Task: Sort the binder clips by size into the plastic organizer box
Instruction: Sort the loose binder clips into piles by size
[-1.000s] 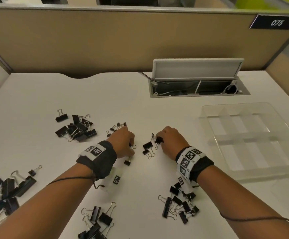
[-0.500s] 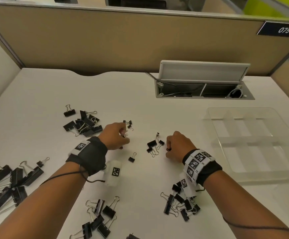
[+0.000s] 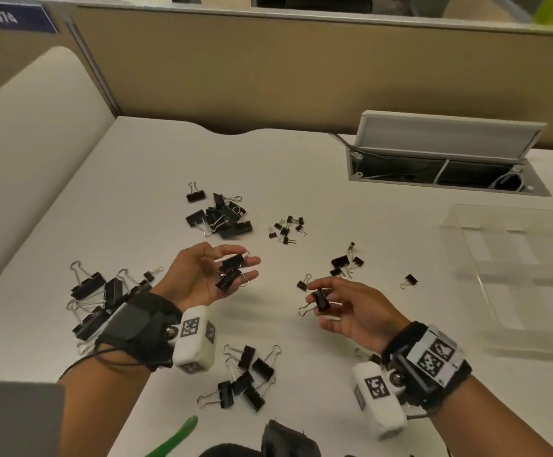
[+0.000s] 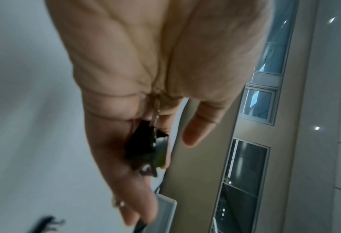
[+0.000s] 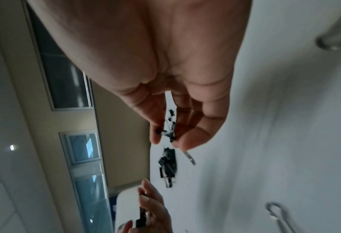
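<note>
My left hand (image 3: 235, 267) is raised, palm up, and two black medium binder clips (image 3: 229, 271) lie across its nearly straight fingers; the left wrist view shows the same clips (image 4: 145, 146) lying loose. My right hand (image 3: 316, 305), also turned up, pinches one medium binder clip (image 3: 323, 299) between thumb and fingers, its wire handle (image 5: 189, 156) sticking out. The clear plastic organizer box (image 3: 476, 282) sits at the right, and I see no clips in its compartments.
Clip groups lie on the white desk: large ones (image 3: 97, 298) at the left, medium ones (image 3: 219, 216) behind, tiny ones (image 3: 286, 229), small ones (image 3: 344, 262), a lone clip (image 3: 410, 279), another pile (image 3: 245, 377) in front. An open cable hatch (image 3: 443, 166) is at the back.
Both hands were palm down on the desk among the clips; they have lifted and turned palm up with clips in them. The head view has swung left.
</note>
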`<state>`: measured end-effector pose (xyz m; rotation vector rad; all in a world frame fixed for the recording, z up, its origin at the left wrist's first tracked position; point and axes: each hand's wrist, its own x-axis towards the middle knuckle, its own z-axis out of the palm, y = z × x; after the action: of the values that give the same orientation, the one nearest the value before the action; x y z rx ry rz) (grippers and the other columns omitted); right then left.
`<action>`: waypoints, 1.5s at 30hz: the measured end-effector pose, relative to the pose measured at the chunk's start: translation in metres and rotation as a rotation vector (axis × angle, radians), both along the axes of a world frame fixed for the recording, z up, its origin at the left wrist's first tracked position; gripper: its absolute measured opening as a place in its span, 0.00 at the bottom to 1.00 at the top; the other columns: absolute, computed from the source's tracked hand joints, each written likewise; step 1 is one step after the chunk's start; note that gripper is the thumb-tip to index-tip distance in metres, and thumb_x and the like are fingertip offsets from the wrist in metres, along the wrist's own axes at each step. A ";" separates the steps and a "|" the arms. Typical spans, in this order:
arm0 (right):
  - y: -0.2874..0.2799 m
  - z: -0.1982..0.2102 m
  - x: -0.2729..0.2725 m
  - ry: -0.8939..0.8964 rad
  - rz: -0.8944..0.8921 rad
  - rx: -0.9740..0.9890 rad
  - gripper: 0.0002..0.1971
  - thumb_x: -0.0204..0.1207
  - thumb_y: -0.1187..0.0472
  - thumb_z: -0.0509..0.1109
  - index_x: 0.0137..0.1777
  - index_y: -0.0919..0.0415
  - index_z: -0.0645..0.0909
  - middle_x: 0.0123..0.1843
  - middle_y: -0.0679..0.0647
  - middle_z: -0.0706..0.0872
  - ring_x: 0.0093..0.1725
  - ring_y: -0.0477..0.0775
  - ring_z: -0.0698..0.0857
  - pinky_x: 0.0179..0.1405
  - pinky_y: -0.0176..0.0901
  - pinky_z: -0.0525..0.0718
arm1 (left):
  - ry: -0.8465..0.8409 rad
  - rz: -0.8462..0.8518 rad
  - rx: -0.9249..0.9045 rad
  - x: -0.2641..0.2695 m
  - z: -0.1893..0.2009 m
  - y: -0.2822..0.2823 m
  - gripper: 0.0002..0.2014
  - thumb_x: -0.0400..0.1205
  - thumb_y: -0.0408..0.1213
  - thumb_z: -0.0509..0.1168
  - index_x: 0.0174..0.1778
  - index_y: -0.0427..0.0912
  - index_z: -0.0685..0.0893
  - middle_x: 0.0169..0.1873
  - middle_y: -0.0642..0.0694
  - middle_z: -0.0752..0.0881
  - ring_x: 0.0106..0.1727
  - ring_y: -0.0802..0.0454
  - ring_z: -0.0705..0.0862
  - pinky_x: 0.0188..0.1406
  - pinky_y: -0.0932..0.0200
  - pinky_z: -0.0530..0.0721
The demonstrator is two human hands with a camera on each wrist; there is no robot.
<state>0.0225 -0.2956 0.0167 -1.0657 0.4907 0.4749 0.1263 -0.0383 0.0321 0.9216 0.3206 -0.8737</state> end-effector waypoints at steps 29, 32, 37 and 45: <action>0.117 -0.036 -0.092 -0.232 0.197 -1.037 0.14 0.75 0.67 0.72 0.54 0.48 0.83 0.51 0.39 0.86 0.50 0.31 0.82 0.43 0.15 0.76 | -0.343 -0.548 0.260 -0.081 -0.051 0.065 0.29 0.79 0.14 0.56 0.70 0.48 0.77 0.71 0.46 0.79 0.61 0.47 0.85 0.54 0.49 0.88; 0.117 -0.038 -0.099 -0.261 0.129 -1.061 0.13 0.75 0.67 0.72 0.54 0.48 0.83 0.51 0.41 0.86 0.50 0.34 0.84 0.45 0.17 0.78 | -0.538 -0.583 0.371 -0.083 -0.051 0.067 0.30 0.78 0.15 0.58 0.70 0.50 0.78 0.72 0.53 0.77 0.68 0.53 0.79 0.62 0.46 0.85; 0.119 -0.038 -0.109 -0.277 0.025 -1.059 0.15 0.74 0.61 0.76 0.59 0.49 0.82 0.55 0.41 0.83 0.51 0.41 0.86 0.52 0.32 0.86 | -0.705 -0.563 0.446 -0.085 -0.053 0.076 0.30 0.79 0.15 0.56 0.71 0.47 0.79 0.70 0.54 0.79 0.69 0.58 0.80 0.59 0.51 0.87; 0.134 -0.045 -0.112 -0.262 0.344 -1.153 0.43 0.63 0.48 0.82 0.76 0.39 0.64 0.72 0.38 0.67 0.58 0.38 0.75 0.51 0.29 0.81 | -1.131 -0.740 0.596 -0.103 -0.065 0.074 0.29 0.77 0.29 0.68 0.71 0.60 0.76 0.78 0.63 0.66 0.73 0.67 0.70 0.66 0.73 0.71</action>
<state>-0.0891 -0.1618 -0.0278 -2.3148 0.3259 0.3220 0.0235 0.0358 -0.0334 1.9947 -0.8380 -0.7724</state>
